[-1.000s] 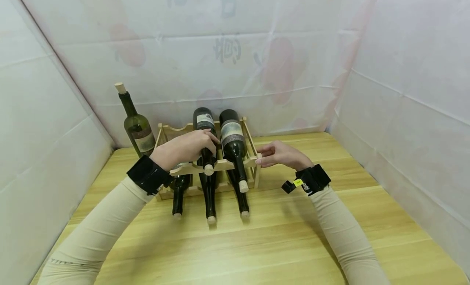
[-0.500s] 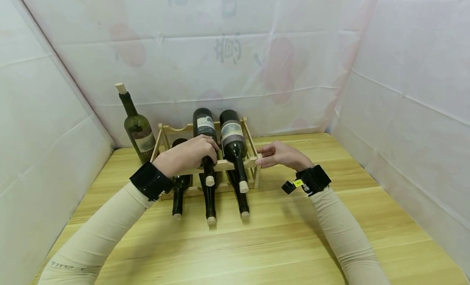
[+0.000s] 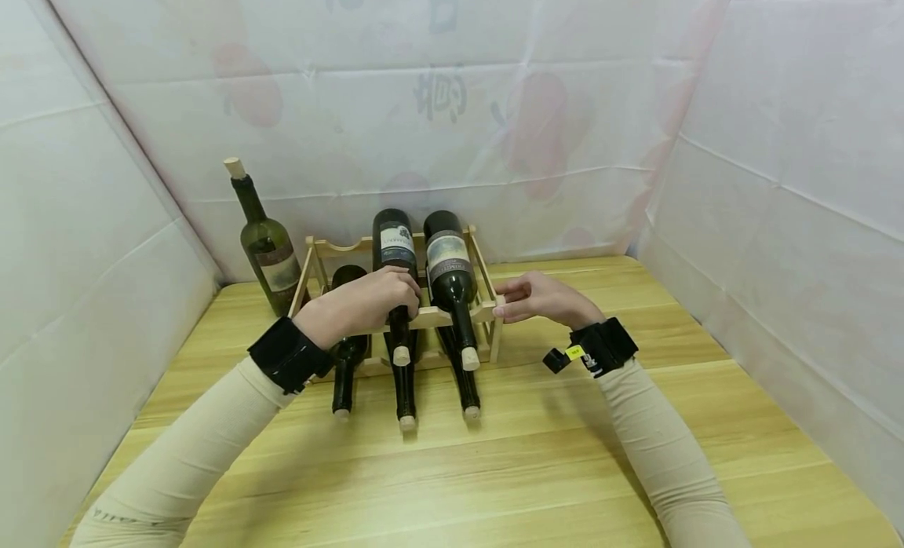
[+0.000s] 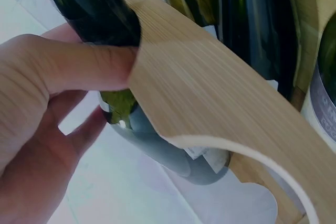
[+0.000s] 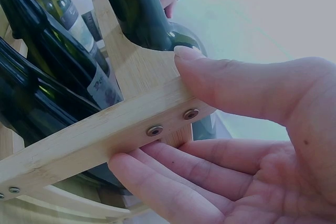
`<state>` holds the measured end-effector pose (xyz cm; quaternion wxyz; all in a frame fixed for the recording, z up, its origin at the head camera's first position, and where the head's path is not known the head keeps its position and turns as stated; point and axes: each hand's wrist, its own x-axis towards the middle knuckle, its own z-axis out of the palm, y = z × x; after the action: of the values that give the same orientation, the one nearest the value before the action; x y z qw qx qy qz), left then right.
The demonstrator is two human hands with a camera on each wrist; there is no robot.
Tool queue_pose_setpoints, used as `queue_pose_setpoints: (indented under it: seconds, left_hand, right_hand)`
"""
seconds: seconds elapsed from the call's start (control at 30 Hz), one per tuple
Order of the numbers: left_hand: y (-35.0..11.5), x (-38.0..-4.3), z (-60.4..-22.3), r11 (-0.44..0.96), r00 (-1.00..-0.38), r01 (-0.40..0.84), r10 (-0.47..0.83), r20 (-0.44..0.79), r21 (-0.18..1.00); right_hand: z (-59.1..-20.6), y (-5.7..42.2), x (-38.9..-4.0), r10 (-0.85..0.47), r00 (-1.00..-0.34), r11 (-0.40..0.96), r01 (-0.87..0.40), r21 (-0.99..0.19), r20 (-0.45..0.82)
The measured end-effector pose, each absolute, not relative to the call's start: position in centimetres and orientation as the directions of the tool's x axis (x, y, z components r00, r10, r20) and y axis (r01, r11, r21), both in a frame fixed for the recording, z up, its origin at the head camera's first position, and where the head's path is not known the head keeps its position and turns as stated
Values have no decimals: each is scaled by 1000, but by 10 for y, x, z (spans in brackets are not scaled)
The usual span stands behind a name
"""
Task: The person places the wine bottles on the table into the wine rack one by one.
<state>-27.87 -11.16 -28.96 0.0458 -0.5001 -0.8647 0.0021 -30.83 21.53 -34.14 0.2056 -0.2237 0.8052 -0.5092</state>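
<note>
A wooden wine rack (image 3: 431, 319) holds dark corked wine bottles on two levels. My left hand (image 3: 366, 301) grips the upper middle wine bottle (image 3: 393, 238) around its neck and shoulder. In the left wrist view, the thumb (image 4: 100, 66) lies across that bottle beside the rack's scalloped front rail (image 4: 210, 87). My right hand (image 3: 545, 298) holds the rack's right front corner. The right wrist view has its thumb on top of the wooden corner (image 5: 163, 100) and its fingers below. Another bottle (image 3: 448, 253) lies in the upper right slot, neck toward me.
On the lower level lie a left bottle (image 3: 343, 383), a middle one (image 3: 405, 391) and a right one (image 3: 466, 383), necks jutting forward. A green corked bottle (image 3: 267, 253) stands left of the rack on the wooden table (image 3: 452, 477). White fabric walls (image 3: 565, 124) surround the table.
The upper middle bottle has slid a little toward me, its cork now lower in view. My left hand has shifted slightly nearer with it. My right hand stays on the rack.
</note>
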Motion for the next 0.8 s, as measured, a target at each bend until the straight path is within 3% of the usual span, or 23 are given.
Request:
queue_pose_setpoints:
  seconds: [0.43,0.8]
  left_hand:
    - [-113,-274,-276,499,-502,865,863,53,58]
    - [-112,-279,-274,694,-694,720,719,34,22]
  right_hand:
    - [-339,216,-307,-565,-818,383,-139,-913,-112]
    - [-340,215,-306,-584,-806,359,-155,-920,-92]
